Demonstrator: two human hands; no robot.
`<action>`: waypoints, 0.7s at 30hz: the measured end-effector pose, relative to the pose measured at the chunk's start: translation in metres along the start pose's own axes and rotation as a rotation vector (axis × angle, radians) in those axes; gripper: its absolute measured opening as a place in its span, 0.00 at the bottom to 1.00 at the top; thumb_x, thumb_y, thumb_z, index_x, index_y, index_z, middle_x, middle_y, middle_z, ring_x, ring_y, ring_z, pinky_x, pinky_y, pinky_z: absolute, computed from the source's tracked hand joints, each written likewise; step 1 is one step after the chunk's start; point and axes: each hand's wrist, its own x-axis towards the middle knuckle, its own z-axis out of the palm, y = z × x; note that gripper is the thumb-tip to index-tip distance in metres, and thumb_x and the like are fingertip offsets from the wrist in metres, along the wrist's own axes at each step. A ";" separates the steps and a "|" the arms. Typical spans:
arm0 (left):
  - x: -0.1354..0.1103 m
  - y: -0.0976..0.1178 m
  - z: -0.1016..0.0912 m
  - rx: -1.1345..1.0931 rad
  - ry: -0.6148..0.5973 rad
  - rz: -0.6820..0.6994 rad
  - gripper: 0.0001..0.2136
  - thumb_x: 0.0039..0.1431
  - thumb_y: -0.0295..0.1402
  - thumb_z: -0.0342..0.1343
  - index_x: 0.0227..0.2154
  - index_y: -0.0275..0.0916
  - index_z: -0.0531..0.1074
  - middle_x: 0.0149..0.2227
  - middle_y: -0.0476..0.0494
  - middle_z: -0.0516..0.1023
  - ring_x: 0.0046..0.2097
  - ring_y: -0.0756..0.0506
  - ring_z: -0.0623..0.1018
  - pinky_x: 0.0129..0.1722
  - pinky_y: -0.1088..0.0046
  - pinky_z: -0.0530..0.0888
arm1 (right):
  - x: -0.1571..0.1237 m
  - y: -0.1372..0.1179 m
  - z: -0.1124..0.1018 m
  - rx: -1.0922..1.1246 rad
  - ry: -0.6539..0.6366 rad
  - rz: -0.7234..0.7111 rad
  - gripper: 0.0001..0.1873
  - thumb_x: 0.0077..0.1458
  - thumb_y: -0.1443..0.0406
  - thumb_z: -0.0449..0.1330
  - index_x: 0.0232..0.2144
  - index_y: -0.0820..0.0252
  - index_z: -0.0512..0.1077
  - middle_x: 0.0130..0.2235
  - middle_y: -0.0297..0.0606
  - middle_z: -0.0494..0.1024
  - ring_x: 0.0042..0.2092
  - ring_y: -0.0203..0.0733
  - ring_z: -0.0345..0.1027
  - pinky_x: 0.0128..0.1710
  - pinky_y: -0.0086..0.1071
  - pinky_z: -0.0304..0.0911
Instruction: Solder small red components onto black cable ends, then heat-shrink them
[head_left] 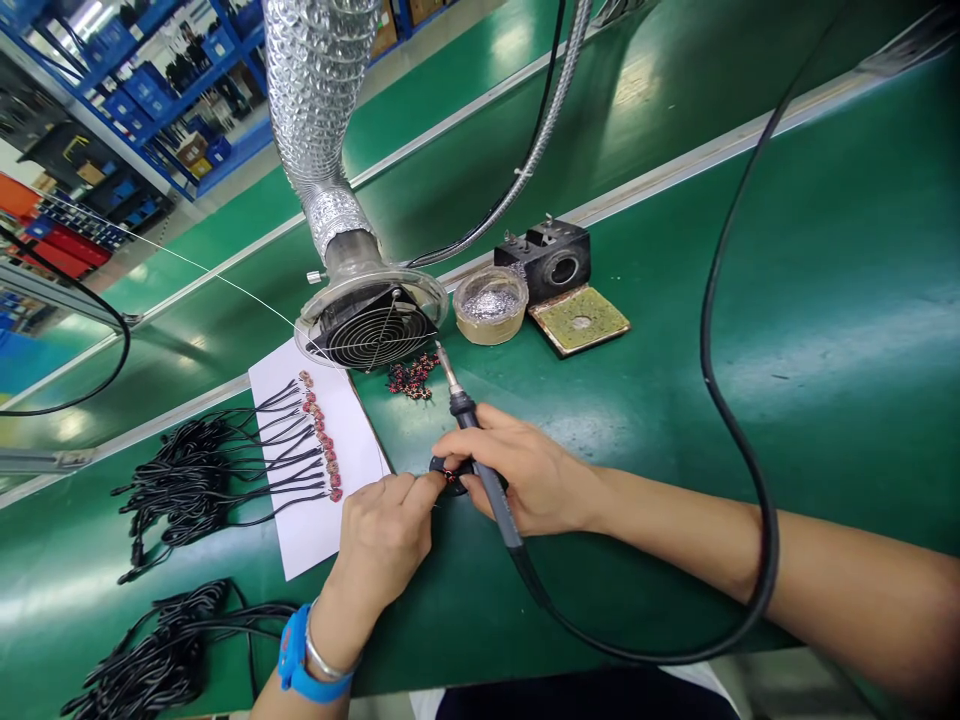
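Note:
My right hand [529, 470] is wrapped round a soldering iron [491, 495], its metal tip pointing up and away toward the fan. Fingers of the same hand also touch a small black part [457, 487] with red bits on it. Closed in a pinch, my left hand [390, 525] grips that part's left side; its exact kind is mostly hidden by the fingers. Just beyond the hands lies a small heap of red-and-black pieces [414, 377]. On a white sheet [300, 545] to the left, black cables end in a row of small reddish round pieces [322, 440].
A fume extractor [375, 335] on a foil duct [322, 90] hangs low over the bench. Behind are a round tub [491, 310], a black iron stand [555, 262] and a yellowish sponge [581, 320]. Black cable bundles [180, 480] lie left. The iron's cord [720, 400] loops over my right forearm.

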 end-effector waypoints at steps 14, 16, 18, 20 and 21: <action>-0.001 -0.008 0.004 -0.265 -0.045 -0.207 0.07 0.63 0.32 0.52 0.40 0.39 0.74 0.35 0.45 0.83 0.33 0.48 0.81 0.33 0.75 0.73 | 0.005 -0.002 0.011 -0.138 0.062 -0.040 0.11 0.57 0.70 0.51 0.42 0.60 0.68 0.28 0.37 0.71 0.32 0.42 0.56 0.30 0.33 0.57; 0.000 -0.007 0.004 -0.305 -0.063 -0.218 0.07 0.64 0.31 0.51 0.38 0.39 0.74 0.34 0.45 0.82 0.32 0.49 0.80 0.33 0.76 0.71 | 0.007 -0.004 0.012 -0.200 0.055 -0.048 0.10 0.57 0.71 0.51 0.40 0.61 0.69 0.27 0.37 0.70 0.32 0.42 0.54 0.30 0.33 0.56; 0.002 -0.005 0.001 -0.358 -0.103 -0.306 0.07 0.63 0.31 0.51 0.36 0.39 0.75 0.29 0.48 0.80 0.27 0.50 0.76 0.29 0.76 0.68 | 0.008 -0.005 0.011 -0.216 0.054 -0.053 0.11 0.56 0.72 0.51 0.40 0.61 0.69 0.27 0.38 0.70 0.31 0.43 0.53 0.30 0.34 0.56; 0.005 -0.004 -0.001 -0.442 -0.171 -0.454 0.09 0.64 0.33 0.50 0.35 0.39 0.75 0.21 0.53 0.71 0.22 0.52 0.68 0.24 0.76 0.61 | 0.006 -0.004 0.009 -0.179 0.053 -0.044 0.13 0.53 0.72 0.51 0.42 0.62 0.68 0.28 0.38 0.71 0.32 0.43 0.53 0.31 0.34 0.56; 0.007 -0.004 -0.002 -0.503 -0.209 -0.528 0.10 0.64 0.35 0.49 0.34 0.39 0.74 0.18 0.55 0.65 0.20 0.52 0.63 0.22 0.76 0.58 | 0.005 -0.003 0.008 -0.152 0.047 -0.034 0.15 0.51 0.73 0.52 0.43 0.62 0.67 0.29 0.38 0.71 0.32 0.43 0.54 0.31 0.34 0.57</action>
